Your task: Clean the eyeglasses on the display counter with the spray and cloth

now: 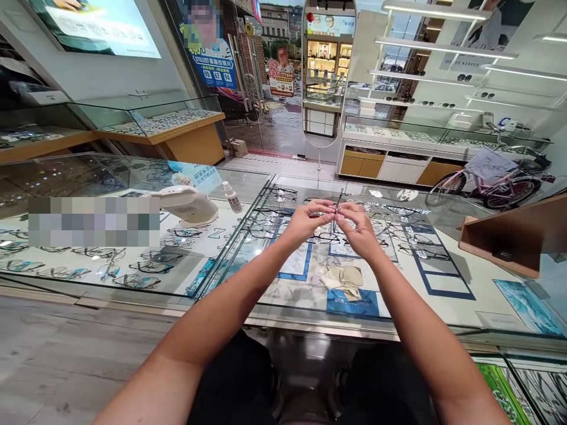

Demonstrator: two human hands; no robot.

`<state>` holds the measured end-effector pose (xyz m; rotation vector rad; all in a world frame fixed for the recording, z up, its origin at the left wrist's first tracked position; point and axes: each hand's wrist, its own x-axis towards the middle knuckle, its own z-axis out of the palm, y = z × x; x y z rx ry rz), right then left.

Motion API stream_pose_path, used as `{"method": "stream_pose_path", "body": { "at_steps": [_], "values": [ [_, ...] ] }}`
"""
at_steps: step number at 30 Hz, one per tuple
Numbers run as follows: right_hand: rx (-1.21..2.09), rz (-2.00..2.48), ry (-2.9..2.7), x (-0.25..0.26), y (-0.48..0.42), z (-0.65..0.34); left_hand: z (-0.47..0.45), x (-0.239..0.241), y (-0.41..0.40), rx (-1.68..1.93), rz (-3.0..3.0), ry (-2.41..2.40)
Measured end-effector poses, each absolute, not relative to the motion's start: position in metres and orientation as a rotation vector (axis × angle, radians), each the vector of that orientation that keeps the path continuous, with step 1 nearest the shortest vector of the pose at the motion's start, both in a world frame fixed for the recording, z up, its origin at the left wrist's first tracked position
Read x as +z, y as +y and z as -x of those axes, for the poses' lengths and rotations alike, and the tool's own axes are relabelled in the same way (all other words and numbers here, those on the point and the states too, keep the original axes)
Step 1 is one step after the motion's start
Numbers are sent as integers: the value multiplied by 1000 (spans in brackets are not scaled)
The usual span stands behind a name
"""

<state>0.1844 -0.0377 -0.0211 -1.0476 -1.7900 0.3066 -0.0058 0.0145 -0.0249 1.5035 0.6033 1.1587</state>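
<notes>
Both my hands meet above a glass display counter [248, 295]. My left hand [305, 221] and my right hand [359, 227] pinch a thin-framed pair of glasses [337, 206] between them, its temple sticking up between the fingers. A beige cleaning cloth [343, 278] lies on the glass just under my hands. Rows of spectacles [266, 221] show inside the counter below.
A small white bottle [232, 198] and a white machine [188, 205] stand on the counter to the left. A wooden tray [509, 239] sits at the right. Other display cases, an oval mirror [328, 71], shelves and a pink bicycle [491, 183] stand behind.
</notes>
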Motion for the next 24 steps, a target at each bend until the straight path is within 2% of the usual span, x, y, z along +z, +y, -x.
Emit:
{"method": "stream_pose_path", "body": {
  "at_steps": [11, 17, 24],
  "values": [
    [202, 1161, -1750, -23, -39, -185, 9, -15, 8, 1199, -1890, 667],
    [139, 1177, -1708, -19, -41, -185, 14, -10, 6, 1525, -2145, 825],
    [56, 1183, -1655, -21, -38, -194, 41, -7, 40, 1873, -1626, 1188]
  ]
}}
